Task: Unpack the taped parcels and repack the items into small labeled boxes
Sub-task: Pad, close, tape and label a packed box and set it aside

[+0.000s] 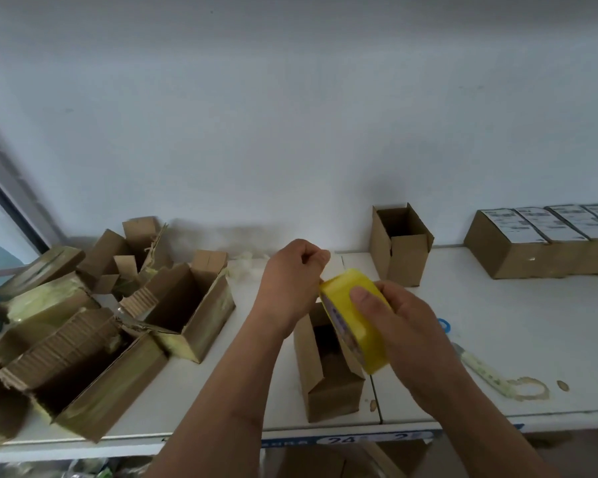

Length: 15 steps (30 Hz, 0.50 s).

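Right hand: the right hand (394, 326) wraps around a yellow tape roll (354, 320), thumb pressed on its outer face, fingers curled behind it.
Left hand: the left hand (292, 276) is closed in a pinch at the roll's upper edge, probably on the loose tape end, though the strip itself is too blurred to make out.
Small box: a small box (325, 370) stands open on the white table (497, 322), directly under the roll; its inside is dark, so whether an item is already in it cannot be told.
Other boxes: a second empty box (399, 243) stands upright near the wall; labeled boxes (539, 239) sit closed in a row at far right; torn parcels (94, 332) lie heaped at left.
Knife: a utility knife (480, 370) lies on the table to the right of the hands.
Risk, tape: pulled at an angle, the strip could fold onto itself or split.
Risk, box: the flaps are up and nothing steadies the box; a tug could tip it or seal it crooked.
Risk, knife: a reach to the right without looking could meet the blade.
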### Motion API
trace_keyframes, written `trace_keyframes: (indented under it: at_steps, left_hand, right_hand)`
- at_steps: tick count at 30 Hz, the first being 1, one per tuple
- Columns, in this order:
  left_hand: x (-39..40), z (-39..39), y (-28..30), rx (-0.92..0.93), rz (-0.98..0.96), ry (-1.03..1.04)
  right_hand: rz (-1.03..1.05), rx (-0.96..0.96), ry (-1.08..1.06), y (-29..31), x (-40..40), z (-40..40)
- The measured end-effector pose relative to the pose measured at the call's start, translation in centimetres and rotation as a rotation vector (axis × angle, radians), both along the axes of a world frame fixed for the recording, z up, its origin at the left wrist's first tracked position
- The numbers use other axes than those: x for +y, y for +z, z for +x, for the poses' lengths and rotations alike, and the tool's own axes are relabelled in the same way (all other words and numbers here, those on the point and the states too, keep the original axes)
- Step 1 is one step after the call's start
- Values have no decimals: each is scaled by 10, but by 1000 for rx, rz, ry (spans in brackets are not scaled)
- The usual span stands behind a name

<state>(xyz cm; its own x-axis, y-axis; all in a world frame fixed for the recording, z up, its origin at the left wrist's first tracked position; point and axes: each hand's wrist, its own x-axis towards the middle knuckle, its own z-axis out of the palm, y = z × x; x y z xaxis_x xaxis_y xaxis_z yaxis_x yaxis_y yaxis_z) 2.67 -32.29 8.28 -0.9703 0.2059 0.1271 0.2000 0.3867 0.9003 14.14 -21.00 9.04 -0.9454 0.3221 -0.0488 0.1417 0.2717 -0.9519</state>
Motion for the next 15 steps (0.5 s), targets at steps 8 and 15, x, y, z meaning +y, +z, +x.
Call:
trace_keyframes:
  at_steps: [8, 15]
  left_hand:
    - [-9, -26, -32, -249, -43, 48]
    - [0, -32, -58, -334, -92, 39]
  right_hand:
    - [-37, -322, 193, 4, 13, 14]
    - [-22, -477, 212, -12, 3, 6]
